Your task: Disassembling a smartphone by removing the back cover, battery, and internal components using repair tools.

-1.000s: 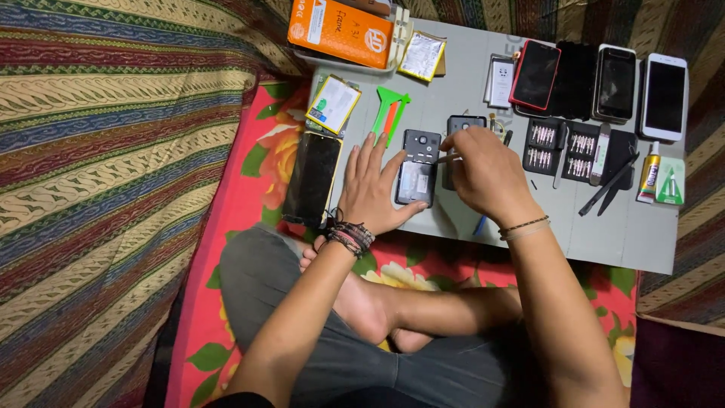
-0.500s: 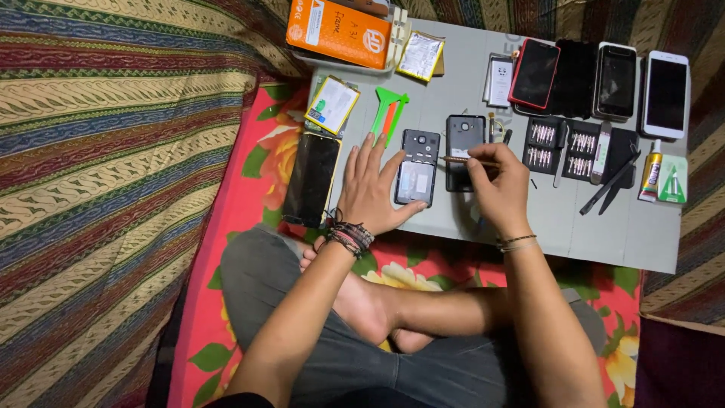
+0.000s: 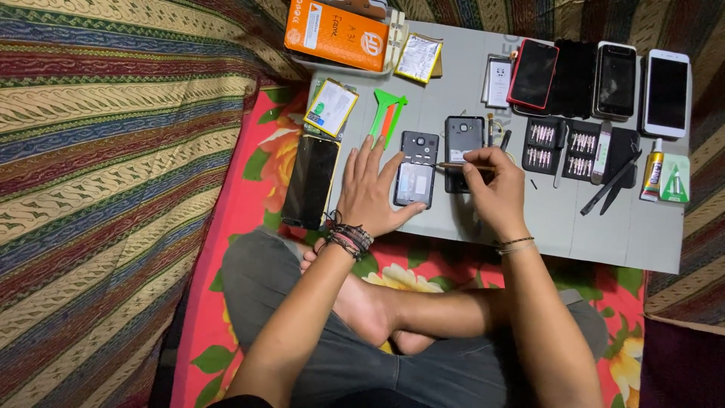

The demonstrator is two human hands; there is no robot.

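Grey board (image 3: 574,227) across the lap, opened dark phone (image 3: 415,168) at its near-left part.
Lying just beside the left hand (image 3: 370,193), flat and spread, thumb against the phone's lower edge; second phone body (image 3: 463,142) touching its right side; bare board toward the near edge; right hand (image 3: 495,193) pinched on a thin screwdriver (image 3: 462,165), tip over the opened phone's right edge.

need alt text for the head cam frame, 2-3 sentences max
A seated person's left hand lies flat beside an opened dark phone with its back cover off, while the right hand holds a thin screwdriver pointed at it. Both rest on a grey board, with a black screwdriver-bit case and a row of smartphones nearby.
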